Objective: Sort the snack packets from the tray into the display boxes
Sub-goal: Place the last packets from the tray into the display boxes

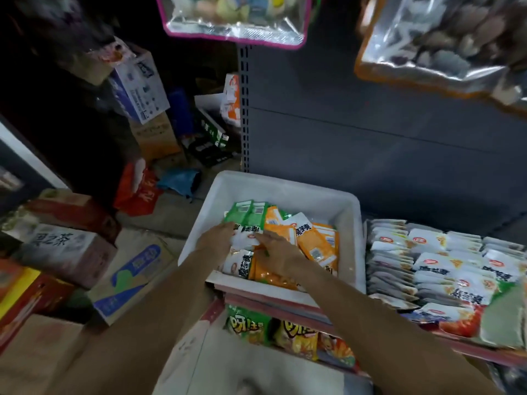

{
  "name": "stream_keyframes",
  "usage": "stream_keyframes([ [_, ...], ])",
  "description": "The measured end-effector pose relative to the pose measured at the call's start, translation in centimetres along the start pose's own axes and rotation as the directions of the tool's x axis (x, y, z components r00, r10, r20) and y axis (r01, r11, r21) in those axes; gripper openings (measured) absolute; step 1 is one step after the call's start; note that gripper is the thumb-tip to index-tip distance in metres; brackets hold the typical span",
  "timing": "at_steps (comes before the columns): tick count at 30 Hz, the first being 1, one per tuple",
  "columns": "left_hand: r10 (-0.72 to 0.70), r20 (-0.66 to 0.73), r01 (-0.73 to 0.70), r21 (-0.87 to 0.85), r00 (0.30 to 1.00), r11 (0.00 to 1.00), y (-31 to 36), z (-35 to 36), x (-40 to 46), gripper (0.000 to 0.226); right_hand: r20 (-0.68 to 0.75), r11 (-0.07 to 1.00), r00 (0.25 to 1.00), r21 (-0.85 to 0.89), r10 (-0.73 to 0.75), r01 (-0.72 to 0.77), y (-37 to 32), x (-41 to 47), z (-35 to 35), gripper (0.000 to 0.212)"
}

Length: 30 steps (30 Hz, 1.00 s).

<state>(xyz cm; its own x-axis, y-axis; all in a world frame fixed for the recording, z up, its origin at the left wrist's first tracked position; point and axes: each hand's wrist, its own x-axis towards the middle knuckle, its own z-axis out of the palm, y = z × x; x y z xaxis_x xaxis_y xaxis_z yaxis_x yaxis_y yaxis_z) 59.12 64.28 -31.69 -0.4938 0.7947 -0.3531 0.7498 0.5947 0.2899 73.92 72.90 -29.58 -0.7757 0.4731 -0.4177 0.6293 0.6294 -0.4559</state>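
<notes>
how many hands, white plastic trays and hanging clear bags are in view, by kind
hands in the tray: 2, left and right
white plastic tray of snack packets: 1
hanging clear plastic bags: 2, pink-trimmed and orange-trimmed
total: 5

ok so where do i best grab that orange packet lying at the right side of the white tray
Probably the orange packet by its far, upper end, coming from above. It lies flat on other packets, so that sealed edge is the easiest bit to pinch, and the tray wall blocks a sideways approach from the right.
</notes>
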Motion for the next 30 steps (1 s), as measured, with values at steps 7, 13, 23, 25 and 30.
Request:
stream_keyframes([
  [7, 0.079, -0.138, -0.056, 0.164, 0.987, 0.985, 0.9, -1.7, -2.3, 0.050, 0.049, 0.999, 0.999, 0.035, -0.003, 0.001, 0.5, -0.3, 0.0, 0.054],
  [13, 0.147, -0.566, -0.265, -0.131, 0.811, 0.955, 2.9, -3.6, -4.7, 0.034, -0.323, 0.955, 0.946, 0.271, -0.029, 0.122, -0.2, -1.3, -1.7, 0.068],
  [23, 0.137, -0.725, -0.595, -0.425, 0.675, 0.682, 14.4, -5.6, -7.9, 0.027, -0.623, 0.899, 0.773, 0.260, -0.123, 0.353, 5.7, -9.9, -9.0, 0.025],
  [25, 0.112, -0.666, -0.555, -0.504, 0.737, 0.662, 17.7, -5.3, -8.1, 0.029, -0.643, 0.886, 0.761, 0.301, -0.086, 0.354, 8.1, -12.3, -10.2, 0.020],
  [30, 0.189, -0.607, -0.585, -0.560, 0.772, 0.587, 27.9, -4.4, -8.6, 0.020, -0.733, 0.864, 0.680, 0.352, 0.015, 0.360, 14.6, -18.9, -13.2, 0.010],
])
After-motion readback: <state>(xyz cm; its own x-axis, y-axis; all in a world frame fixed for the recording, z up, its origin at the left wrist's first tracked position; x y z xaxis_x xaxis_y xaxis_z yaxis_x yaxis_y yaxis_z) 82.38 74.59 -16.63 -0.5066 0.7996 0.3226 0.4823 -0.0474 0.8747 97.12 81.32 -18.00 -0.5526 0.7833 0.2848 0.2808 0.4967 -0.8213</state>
